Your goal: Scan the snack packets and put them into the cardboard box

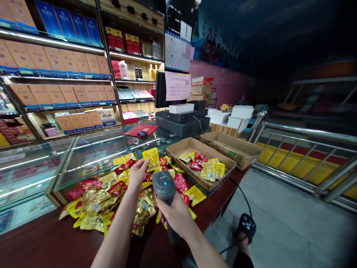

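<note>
Nothing readable: yellow packet [151, 158] at my left hand [136, 175], pink notice [177, 86] beyond it, print too small.

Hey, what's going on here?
A person is at a shop counter. Their left hand holds a yellow snack packet, and their right hand grips a barcode scanner close to it. Below the hands lies a heap of foil packets in gold, yellow and red. Beside the heap, a cardboard tray holds more packets. A glass display case stands behind the heap.
</note>
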`<state>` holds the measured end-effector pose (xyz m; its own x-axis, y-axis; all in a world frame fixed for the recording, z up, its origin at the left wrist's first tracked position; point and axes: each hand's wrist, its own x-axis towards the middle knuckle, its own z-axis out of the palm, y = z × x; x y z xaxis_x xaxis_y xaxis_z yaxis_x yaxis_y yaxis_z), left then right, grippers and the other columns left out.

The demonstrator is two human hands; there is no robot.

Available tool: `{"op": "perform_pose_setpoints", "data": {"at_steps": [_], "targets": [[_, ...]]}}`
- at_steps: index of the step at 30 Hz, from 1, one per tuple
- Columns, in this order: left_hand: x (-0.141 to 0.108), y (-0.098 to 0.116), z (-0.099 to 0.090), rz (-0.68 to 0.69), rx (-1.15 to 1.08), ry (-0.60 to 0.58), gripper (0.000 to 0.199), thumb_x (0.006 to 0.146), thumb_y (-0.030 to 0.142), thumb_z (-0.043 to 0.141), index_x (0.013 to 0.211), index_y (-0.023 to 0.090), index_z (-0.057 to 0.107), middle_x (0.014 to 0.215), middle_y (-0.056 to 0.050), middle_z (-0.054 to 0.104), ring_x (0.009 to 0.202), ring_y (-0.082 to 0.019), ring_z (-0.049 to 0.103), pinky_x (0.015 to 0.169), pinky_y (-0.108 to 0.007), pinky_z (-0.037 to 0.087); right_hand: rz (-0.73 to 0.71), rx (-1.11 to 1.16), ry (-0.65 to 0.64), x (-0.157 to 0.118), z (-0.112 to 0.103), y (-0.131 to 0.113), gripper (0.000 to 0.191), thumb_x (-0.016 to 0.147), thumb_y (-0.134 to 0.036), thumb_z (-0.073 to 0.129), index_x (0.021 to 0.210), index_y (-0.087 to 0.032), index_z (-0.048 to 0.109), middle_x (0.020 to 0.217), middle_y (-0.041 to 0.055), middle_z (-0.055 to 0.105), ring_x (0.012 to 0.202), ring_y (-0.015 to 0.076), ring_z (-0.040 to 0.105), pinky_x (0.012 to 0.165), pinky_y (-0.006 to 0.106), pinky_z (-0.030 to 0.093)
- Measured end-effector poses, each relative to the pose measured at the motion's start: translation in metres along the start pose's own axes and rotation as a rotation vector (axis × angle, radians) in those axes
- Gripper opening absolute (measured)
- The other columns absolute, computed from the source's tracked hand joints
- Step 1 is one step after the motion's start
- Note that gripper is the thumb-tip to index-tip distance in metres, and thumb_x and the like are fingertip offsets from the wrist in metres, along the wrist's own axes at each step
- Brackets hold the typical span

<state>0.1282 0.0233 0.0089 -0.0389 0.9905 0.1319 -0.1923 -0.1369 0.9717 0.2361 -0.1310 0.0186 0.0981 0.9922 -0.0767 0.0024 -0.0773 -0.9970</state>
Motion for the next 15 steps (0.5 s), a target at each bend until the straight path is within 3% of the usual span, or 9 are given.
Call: {"op": "perform_pose_setpoints", "data": {"at_steps": [5, 15], "targets": [[0.010, -0.007, -0.011, 0.047, 0.050, 0.085, 0.040, 0.064, 0.045, 0.070, 0.089, 0.014, 0.068, 0.074, -0.001, 0.066, 0.062, -0.011, 0.056, 0.052, -0.018, 0.038, 0.006, 0.007, -0.070, 0.026, 0.012, 0.008, 0.006, 0.069, -0.021, 0.054, 0.065, -0.020, 0.050, 0.041, -0.0049, 0.048, 0.035, 0.0108, 0.046, 0.037, 0.022, 0.040], [0.022, -0.014, -0.028, 0.077, 0.031, 0.076, 0.039, 0.064, 0.049, 0.069, 0.083, 0.015, 0.066, 0.071, 0.000, 0.064, 0.059, -0.010, 0.054, 0.052, -0.018, 0.039, 0.018, -0.047, -0.117, 0.049, 0.019, -0.005, 0.004, 0.068, -0.019, 0.055, 0.068, -0.020, 0.051, 0.041, -0.0055, 0.048, 0.034, 0.0105, 0.046, 0.036, 0.022, 0.039]]}}
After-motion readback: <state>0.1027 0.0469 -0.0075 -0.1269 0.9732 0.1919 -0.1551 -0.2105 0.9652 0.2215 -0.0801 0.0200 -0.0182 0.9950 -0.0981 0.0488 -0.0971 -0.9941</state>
